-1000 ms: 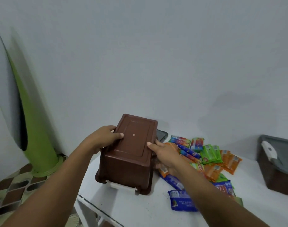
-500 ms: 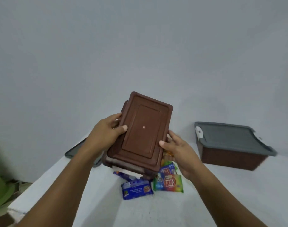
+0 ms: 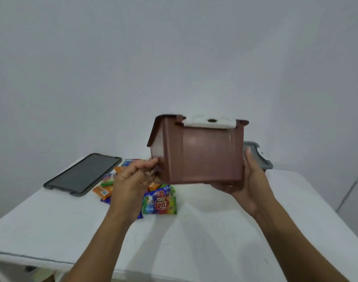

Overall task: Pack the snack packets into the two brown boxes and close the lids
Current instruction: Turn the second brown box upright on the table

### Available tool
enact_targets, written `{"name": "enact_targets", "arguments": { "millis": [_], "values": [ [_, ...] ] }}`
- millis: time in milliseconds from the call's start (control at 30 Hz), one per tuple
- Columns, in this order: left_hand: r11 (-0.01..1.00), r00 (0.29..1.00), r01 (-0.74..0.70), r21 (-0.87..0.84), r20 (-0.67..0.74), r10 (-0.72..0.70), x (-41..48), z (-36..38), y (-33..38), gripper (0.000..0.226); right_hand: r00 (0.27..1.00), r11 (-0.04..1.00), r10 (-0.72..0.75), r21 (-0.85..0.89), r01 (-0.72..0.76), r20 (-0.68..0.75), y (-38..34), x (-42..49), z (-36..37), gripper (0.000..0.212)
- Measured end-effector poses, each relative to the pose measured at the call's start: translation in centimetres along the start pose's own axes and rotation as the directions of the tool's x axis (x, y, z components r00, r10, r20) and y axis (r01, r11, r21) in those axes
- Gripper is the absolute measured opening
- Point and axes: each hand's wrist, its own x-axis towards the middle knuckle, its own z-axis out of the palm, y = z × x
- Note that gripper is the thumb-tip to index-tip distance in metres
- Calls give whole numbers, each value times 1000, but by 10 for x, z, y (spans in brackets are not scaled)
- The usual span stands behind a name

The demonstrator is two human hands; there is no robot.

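**Brown box held up between both hands above the table**

We see the brown box [image 3: 202,157] lifted off the white table [image 3: 194,245] and held in the air, rim uppermost, with one end wall facing us. A white latch [image 3: 208,122] sits at the top edge of that wall. From this angle we cannot see inside the box.

The left hand [image 3: 131,180] is at the box's lower left corner, with the back of the hand towards us. Its fingers [image 3: 151,161] are curled in and grasp that corner at the tips. The right hand [image 3: 249,180] cradles the opposite side. Its palm is below the lower right edge and its thumb [image 3: 248,157] lies straight up along the right wall. Its other fingers reach beneath the base, where only a little of them shows.

The snack packets [image 3: 159,204] lie in a loose heap on the table, below the lifted box and partly hidden by the left hand and wrist. They are orange, green, blue and rainbow-coloured wrappers. A dark grey lid [image 3: 82,174] lies flat on the table to the left, just beside the heap. Behind the right hand a corner of the second brown box [image 3: 264,162] shows, its own grey lid in place. The held box covers the rest of it. A plain pale wall [image 3: 174,58] fills the background.
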Motion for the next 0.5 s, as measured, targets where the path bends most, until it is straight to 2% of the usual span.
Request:
{"name": "enact_targets", "arguments": {
  "millis": [67, 133, 233, 367, 500],
  "values": [
    [986, 994, 91, -142, -43, -98, -10, 12, -2, 19, 1000, 1000, 11, -10, -10, 17, -2, -10, -14, 89],
    [967, 979, 176, -186, -71, -192, -21, 19, -7, 30, 999, 1000, 7, -17, -6, 47, 1, -21, -29, 93],
    [939, 934, 341, -42, -104, -343, -39, 29, -16, 47, 996, 988, 41, -150, -29, 80, 3, -34, -49, 81],
    [923, 919, 369, 114, -191, -344, -50, 44, -17, 28, 982, 942, 91, -335, -30, 168, -2, -43, -62, 44],
    [863, 893, 437, 252, -236, -384, -43, 49, -14, 23, 965, 906, 163, -419, -64, 205, -15, -45, -71, 38]
  ]
}}
